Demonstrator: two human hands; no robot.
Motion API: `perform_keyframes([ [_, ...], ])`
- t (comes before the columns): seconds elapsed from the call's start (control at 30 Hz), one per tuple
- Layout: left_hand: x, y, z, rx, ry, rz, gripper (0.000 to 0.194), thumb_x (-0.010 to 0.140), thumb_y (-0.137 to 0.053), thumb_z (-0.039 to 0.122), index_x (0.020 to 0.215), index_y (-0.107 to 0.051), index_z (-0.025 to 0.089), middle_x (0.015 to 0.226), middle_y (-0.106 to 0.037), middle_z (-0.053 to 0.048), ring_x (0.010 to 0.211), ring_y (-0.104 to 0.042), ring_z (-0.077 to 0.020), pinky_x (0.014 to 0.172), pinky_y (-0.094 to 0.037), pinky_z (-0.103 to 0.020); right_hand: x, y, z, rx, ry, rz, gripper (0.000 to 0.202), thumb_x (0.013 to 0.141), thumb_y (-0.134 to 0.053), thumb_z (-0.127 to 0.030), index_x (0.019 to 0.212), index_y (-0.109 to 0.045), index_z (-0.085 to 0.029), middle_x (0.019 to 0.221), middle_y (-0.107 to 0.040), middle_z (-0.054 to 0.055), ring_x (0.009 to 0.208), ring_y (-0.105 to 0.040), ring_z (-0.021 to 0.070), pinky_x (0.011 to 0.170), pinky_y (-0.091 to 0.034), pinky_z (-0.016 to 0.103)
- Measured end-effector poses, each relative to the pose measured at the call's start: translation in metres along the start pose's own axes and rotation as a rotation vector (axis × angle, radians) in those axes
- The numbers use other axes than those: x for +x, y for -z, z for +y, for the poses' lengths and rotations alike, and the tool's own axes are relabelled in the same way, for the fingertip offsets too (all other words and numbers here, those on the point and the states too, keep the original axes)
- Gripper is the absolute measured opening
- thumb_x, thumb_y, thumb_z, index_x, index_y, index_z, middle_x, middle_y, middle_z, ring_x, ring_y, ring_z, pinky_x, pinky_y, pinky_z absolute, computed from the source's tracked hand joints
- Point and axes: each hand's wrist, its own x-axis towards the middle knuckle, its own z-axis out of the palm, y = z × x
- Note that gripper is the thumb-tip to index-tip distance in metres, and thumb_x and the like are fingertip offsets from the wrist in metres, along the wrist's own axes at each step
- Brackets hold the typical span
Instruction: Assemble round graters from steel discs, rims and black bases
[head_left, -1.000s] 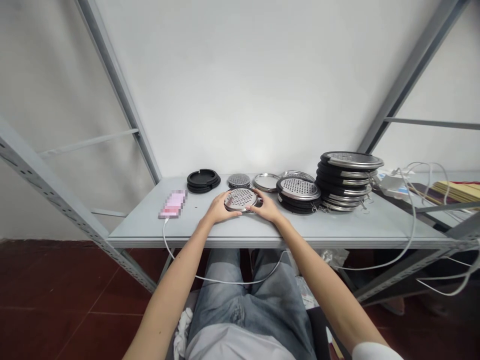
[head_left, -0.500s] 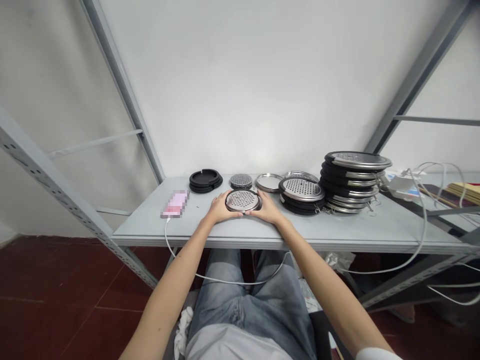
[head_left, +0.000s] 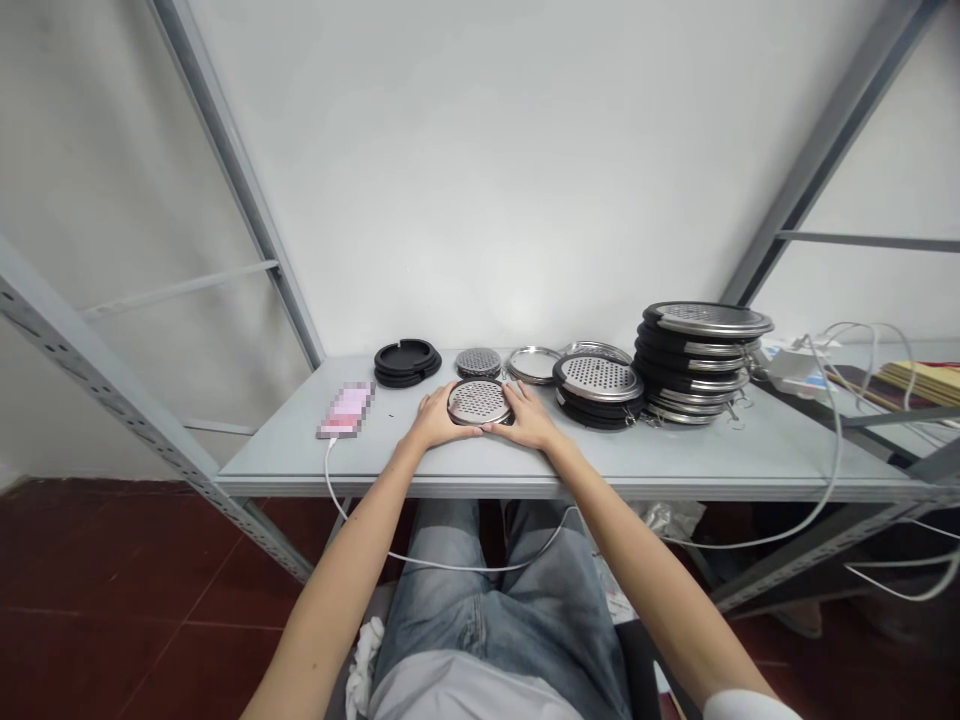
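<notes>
On the table in front of me lies a round black-rimmed case with a perforated metal cover (head_left: 480,402). My left hand (head_left: 436,417) is wrapped round its left side, thumb along the near edge. At the right side my right hand (head_left: 529,418) grips it too, with fingers over the rim and the thumb meeting the near edge close to the left thumb. Just behind the case sits a small stack of perforated metal discs (head_left: 478,361). Beside that lies a shiny metal ring or lid (head_left: 533,363). The underside of the held case is hidden.
Black round rings or bases (head_left: 407,360) are stacked at the back left, near a charging phone (head_left: 346,410). To the right stand a low stack of perforated cases (head_left: 598,392) and a taller stack (head_left: 697,360) with hanging hooks. A white cable (head_left: 834,455) droops over the table edge.
My right fingers have shifted inward over the case's right rim. The left hand keeps its hold. The whole view has moved slightly.
</notes>
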Motion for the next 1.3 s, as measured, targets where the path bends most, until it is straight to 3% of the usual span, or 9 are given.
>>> perform_keyframes([
  [0.13, 0.0, -0.001, -0.003, -0.066, 0.026, 0.012, 0.125, 0.051, -0.086, 0.062, 0.15, -0.028, 0.015, 0.145, -0.047, -0.021, 0.137, -0.042, -0.0387, 0.114, -0.03, -0.051, 0.002, -0.003, 0.006, 0.086, 0.048, 0.08, 0.108, 0.071, -0.061, -0.078, 0.15, -0.034, -0.01, 0.153, -0.037, 0.02, 0.147, -0.022, 0.0387, 0.118, -0.025, 0.053],
  [0.27, 0.002, -0.003, -0.007, -0.196, 0.002, 0.046, 0.134, 0.05, -0.088, 0.06, 0.154, -0.017, 0.016, 0.144, -0.049, -0.02, 0.136, -0.044, -0.0374, 0.112, -0.036, -0.049, 0.002, -0.003, 0.005, 0.159, 0.079, 0.176, 0.107, 0.07, -0.065, -0.075, 0.149, -0.036, -0.008, 0.153, -0.036, 0.023, 0.145, -0.029, 0.0366, 0.118, -0.027, 0.052],
  [0.47, 0.001, -0.002, 0.001, -0.361, -0.077, 0.097, 0.129, 0.05, -0.091, 0.053, 0.153, -0.022, 0.016, 0.143, -0.05, -0.019, 0.135, -0.046, -0.0351, 0.113, -0.036, -0.047, -0.009, 0.016, -0.011, 0.17, 0.119, 0.315, 0.102, 0.068, -0.07, -0.069, 0.146, -0.041, -0.011, 0.151, -0.04, 0.022, 0.141, -0.038, 0.0357, 0.116, -0.032, 0.052],
  [0.57, 0.003, -0.002, 0.018, -0.443, -0.098, 0.131, 0.127, 0.05, -0.091, 0.053, 0.152, -0.024, 0.016, 0.143, -0.049, -0.02, 0.135, -0.045, -0.035, 0.113, -0.036, -0.047, -0.018, 0.038, -0.016, 0.14, 0.143, 0.364, 0.1, 0.069, -0.071, -0.068, 0.147, -0.04, -0.014, 0.151, -0.041, 0.02, 0.139, -0.04, 0.0357, 0.115, -0.034, 0.052],
  [0.67, 0.013, -0.001, 0.048, -0.469, -0.115, 0.131, 0.13, 0.047, -0.091, 0.055, 0.152, -0.025, 0.016, 0.145, -0.047, -0.021, 0.137, -0.043, -0.0365, 0.114, -0.034, -0.048, -0.027, 0.068, -0.008, 0.112, 0.196, 0.412, 0.099, 0.07, -0.072, -0.066, 0.147, -0.039, -0.014, 0.151, -0.04, 0.02, 0.14, -0.038, 0.0353, 0.116, -0.033, 0.052],
  [0.87, 0.049, -0.01, 0.128, -0.398, -0.133, 0.079, 0.13, 0.047, -0.091, 0.055, 0.152, -0.024, 0.019, 0.154, -0.036, -0.02, 0.142, -0.034, -0.0365, 0.118, -0.028, -0.049, -0.048, 0.126, 0.046, 0.058, 0.151, 0.454, 0.089, 0.075, -0.069, -0.063, 0.146, -0.041, -0.018, 0.143, -0.051, 0.017, 0.131, -0.05, 0.0365, 0.11, -0.039, 0.053],
  [0.97, 0.07, -0.023, 0.154, -0.385, -0.163, 0.005, 0.129, 0.049, -0.089, 0.057, 0.153, -0.024, 0.019, 0.154, -0.036, -0.019, 0.142, -0.034, -0.0357, 0.117, -0.029, -0.048, -0.056, 0.145, 0.071, 0.014, 0.073, 0.47, 0.091, 0.075, -0.067, -0.063, 0.148, -0.038, -0.017, 0.143, -0.051, 0.018, 0.13, -0.051, 0.0375, 0.109, -0.041, 0.053],
  [1.1, 0.092, -0.042, 0.166, -0.399, -0.194, -0.06, 0.125, 0.053, -0.086, 0.06, 0.152, -0.026, 0.016, 0.155, -0.036, -0.019, 0.142, -0.035, -0.0335, 0.117, -0.03, -0.045, -0.059, 0.158, 0.091, -0.068, 0.015, 0.456, 0.092, 0.078, -0.064, -0.062, 0.15, -0.033, -0.014, 0.146, -0.047, 0.02, 0.134, -0.046, 0.0384, 0.111, -0.038, 0.053],
  [1.3, 0.104, -0.062, 0.162, -0.443, -0.216, -0.127, 0.122, 0.055, -0.085, 0.06, 0.152, -0.026, 0.016, 0.155, -0.035, -0.018, 0.143, -0.034, -0.0334, 0.117, -0.029, -0.044, -0.061, 0.162, 0.101, -0.169, -0.028, 0.349, 0.09, 0.084, -0.057, -0.062, 0.152, -0.028, -0.011, 0.149, -0.043, 0.023, 0.137, -0.043, 0.0385, 0.112, -0.037, 0.053],
])
